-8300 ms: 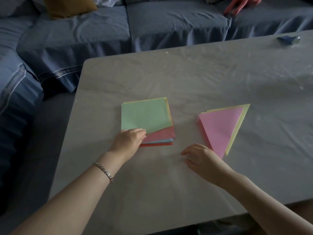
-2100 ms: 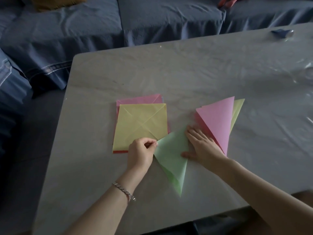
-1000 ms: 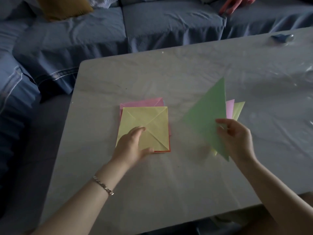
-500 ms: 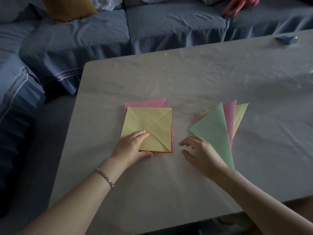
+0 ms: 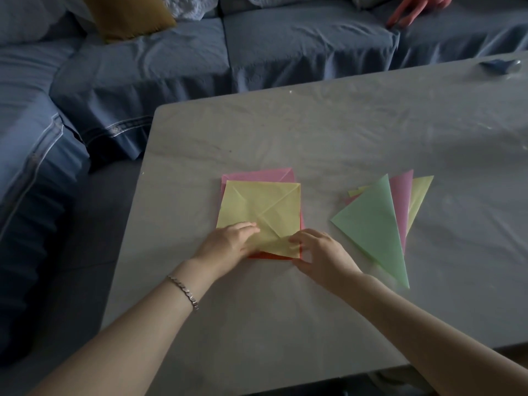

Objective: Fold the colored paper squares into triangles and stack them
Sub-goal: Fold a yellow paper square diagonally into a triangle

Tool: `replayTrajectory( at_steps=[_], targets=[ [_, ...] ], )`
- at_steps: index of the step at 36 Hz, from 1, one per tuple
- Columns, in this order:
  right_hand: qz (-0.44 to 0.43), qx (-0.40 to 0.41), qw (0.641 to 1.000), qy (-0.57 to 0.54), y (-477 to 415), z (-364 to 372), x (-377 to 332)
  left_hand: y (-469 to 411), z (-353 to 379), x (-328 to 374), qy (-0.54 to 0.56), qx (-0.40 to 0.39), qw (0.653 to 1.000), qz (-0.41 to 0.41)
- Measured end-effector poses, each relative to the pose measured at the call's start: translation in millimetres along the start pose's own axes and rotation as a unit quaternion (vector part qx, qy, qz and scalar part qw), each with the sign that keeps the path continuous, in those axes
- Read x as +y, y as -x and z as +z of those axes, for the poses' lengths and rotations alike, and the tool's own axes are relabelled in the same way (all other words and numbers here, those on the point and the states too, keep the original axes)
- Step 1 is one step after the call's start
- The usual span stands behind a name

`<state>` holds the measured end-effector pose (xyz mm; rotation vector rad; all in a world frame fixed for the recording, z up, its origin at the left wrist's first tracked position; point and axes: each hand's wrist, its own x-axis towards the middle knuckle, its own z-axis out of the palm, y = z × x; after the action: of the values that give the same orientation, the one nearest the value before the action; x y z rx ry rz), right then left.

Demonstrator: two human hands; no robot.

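Observation:
A stack of paper squares lies mid-table, topped by a creased yellow square (image 5: 264, 207) with pink (image 5: 257, 175) and red (image 5: 268, 255) sheets showing beneath. My left hand (image 5: 228, 245) presses flat on the yellow sheet's near left part. My right hand (image 5: 317, 252) pinches the yellow sheet's near right corner, which curls up slightly. To the right sits the pile of folded triangles: a green triangle (image 5: 371, 227) on top, a pink one (image 5: 401, 201) and a yellow one (image 5: 420, 195) fanned out behind it.
The pale table (image 5: 343, 132) has its left edge beside a blue-covered sofa (image 5: 200, 58). A small blue object (image 5: 500, 65) lies at the table's far right. Another person's hand (image 5: 414, 7) rests on the sofa at the top right. A mustard cushion (image 5: 125, 15) sits at the top left.
My right hand left the green triangle on the folded pile and moved left to the yellow square's near right corner. My left hand stayed on the yellow sheet.

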<state>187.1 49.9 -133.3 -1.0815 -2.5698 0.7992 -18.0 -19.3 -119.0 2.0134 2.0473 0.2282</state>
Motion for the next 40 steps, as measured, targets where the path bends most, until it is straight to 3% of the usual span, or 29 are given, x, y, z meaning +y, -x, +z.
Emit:
replayTrajectory(
  at_steps=[6,10,12,14,16,19,24,30,33,37,40],
  targets=[
    [0.004,0.048,0.997,-0.056,3.2,-2.7,5.4,4.2,-1.3,1.8,-0.072,0.091,0.986,0.12],
    [-0.048,0.102,0.992,-0.054,2.4,-13.3,10.8,13.7,-5.6,14.2,0.002,0.158,0.974,0.164],
    [-0.097,0.115,0.987,-0.057,3.3,-20.1,14.9,21.7,-7.8,18.5,0.037,0.157,0.971,0.177],
    [-0.14,0.104,0.983,-0.056,6.1,-25.3,20.4,29.9,-12.0,24.8,0.084,0.13,0.983,0.097],
    [-0.166,0.084,0.981,-0.059,10.9,-28.7,25.4,35.3,-16.1,31.2,0.171,0.087,0.979,-0.063],
    [-0.179,0.048,0.98,-0.074,21.7,-31.9,25.8,31.4,-15.4,30.4,0.293,0.05,0.921,-0.254],
    [-0.169,-0.022,0.983,-0.067,32.2,-33.3,24.0,21.0,-14.0,33.8,0.487,-0.057,0.787,-0.375],
    [-0.184,-0.061,0.98,-0.04,37.7,-35.7,18.7,2.0,-12.1,36.2,0.436,-0.055,0.833,-0.338],
    [-0.195,-0.072,0.977,-0.039,39.0,-38.1,14.0,-4.1,-9.2,42.9,0.399,-0.008,0.867,-0.297],
    [-0.205,-0.098,0.969,-0.098,40.2,-45.2,7.7,-9.1,-5.4,42.4,0.359,0.065,0.887,-0.282],
    [-0.156,-0.065,0.971,-0.167,40.2,-49.7,5.9,-8.1,-7.6,40.5,0.348,0.083,0.895,-0.265]
  ],
)
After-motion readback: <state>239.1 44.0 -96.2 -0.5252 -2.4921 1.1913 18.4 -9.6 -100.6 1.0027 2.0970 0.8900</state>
